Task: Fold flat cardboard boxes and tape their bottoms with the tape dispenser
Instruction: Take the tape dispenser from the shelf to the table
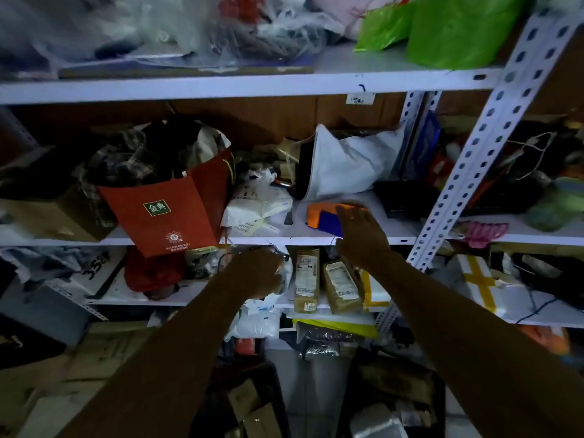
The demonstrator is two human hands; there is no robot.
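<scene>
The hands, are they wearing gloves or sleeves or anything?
No. The left hand and the right hand are both bare, with no gloves. Both forearms are uncovered too, with no sleeve in view. I see no watch, bracelet or ring, though the picture is dim and a little blurred, so something small could be missed.

Two hands: the left hand [256, 273] and the right hand [360, 235]. One orange-and-blue tape dispenser [325, 218]. One red paper bag [177, 207]. One white pouch [344, 162]. Two green plastic bags [458, 26]. Two brown parcels [322, 279] standing side by side. One white parcel crossed with yellow tape [477, 279]. Three shelf boards [252, 85] in the left bay, one above another. Flat cardboard pieces [104, 346] at lower left, perhaps several; the dim view prevents a count.
</scene>
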